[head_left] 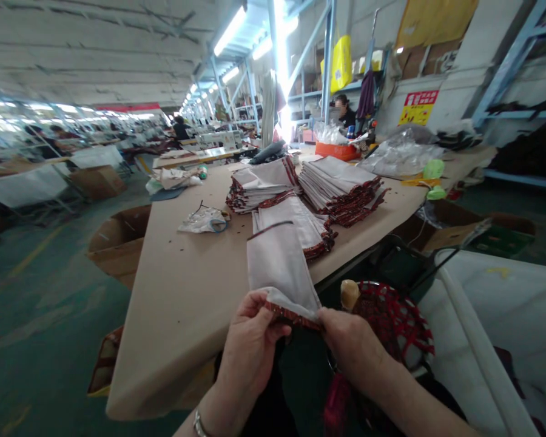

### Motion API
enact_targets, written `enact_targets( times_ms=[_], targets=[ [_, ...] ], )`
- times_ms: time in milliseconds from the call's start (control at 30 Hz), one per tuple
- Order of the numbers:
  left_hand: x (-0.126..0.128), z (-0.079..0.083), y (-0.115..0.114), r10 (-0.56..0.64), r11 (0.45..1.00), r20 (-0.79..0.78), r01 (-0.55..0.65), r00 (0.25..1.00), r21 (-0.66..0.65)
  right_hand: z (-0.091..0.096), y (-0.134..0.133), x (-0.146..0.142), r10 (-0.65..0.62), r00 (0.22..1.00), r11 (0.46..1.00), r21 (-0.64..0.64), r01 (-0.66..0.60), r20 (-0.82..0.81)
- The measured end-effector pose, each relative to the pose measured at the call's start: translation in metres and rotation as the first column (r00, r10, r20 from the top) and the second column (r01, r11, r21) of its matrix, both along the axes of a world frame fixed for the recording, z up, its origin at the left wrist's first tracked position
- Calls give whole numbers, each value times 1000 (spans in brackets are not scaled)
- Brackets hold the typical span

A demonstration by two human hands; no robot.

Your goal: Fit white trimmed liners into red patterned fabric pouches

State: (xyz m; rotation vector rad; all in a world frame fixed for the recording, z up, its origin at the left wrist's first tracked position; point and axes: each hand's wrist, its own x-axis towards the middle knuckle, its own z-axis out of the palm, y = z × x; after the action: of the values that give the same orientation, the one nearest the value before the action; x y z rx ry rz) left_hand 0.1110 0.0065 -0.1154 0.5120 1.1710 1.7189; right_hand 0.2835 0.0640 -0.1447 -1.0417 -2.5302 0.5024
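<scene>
A whitish fabric panel (279,261) with a reddish-brown patterned edge hangs over the near edge of the table. My left hand (252,337) pinches its near left corner between thumb and fingers. At the near right corner, my right hand (352,346) is closed on the same edge. Between my hands the border is lifted and slightly curled. Just behind the panel lies a loose pile of similar panels (295,215). Two thicker stacks of folded panels stand farther back, one on the left (266,182) and one on the right (339,182).
The brown-covered table (182,291) has a crumpled plastic scrap (204,220) on its left half. Clear plastic bags (403,155) and an orange tray (337,150) stand at the back. Cardboard boxes (118,243) flank its left side. A white bin (505,315) and a red patterned round stool (398,328) are to my right.
</scene>
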Motion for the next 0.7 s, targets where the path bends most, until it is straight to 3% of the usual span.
enact_targets(
  times_ms=[67,133,200,267,333,367,400,433,500,567,633,700],
  targets=[
    [13,-6,-6,-36,999,117,40,992,-27,-27,-8,7,-60,981,969,-248,13,-184],
    [24,-22,-10,-35,997,65,39,997,-68,-44,-11,11,-239,857,854,-519,-37,-456],
    [34,-40,-15,-148,980,-84,134,986,-149,-51,-12,13,-455,651,706,-691,-152,-608],
    [43,-53,-21,-378,908,-134,338,916,-249,-52,-14,14,-633,504,518,-805,-288,-588],
    [48,-53,-25,-511,835,-5,495,860,-241,-51,-20,18,-715,497,296,-856,-423,-492],
    [49,-50,-25,-519,827,81,524,851,-206,-51,-25,22,-704,529,225,-856,-466,-473],
    [50,-45,-25,-511,826,160,534,845,-182,-50,-29,27,-665,572,201,-853,-482,-480],
    [50,-41,-22,-500,823,222,539,837,-179,-50,-34,32,-599,619,215,-846,-488,-508],
    [50,-37,-15,-499,791,299,568,814,-226,-46,-43,45,-472,680,288,-827,-483,-561],
    [55,-38,-6,-517,744,355,614,779,-265,-33,-46,55,-411,698,324,-810,-490,-586],
    [62,-38,6,-563,707,396,671,725,-225,-13,-41,62,-392,659,365,-766,-529,-642],
    [68,-34,25,-618,705,396,702,680,-105,12,-25,64,-432,556,424,-704,-570,-710]
  ],
)
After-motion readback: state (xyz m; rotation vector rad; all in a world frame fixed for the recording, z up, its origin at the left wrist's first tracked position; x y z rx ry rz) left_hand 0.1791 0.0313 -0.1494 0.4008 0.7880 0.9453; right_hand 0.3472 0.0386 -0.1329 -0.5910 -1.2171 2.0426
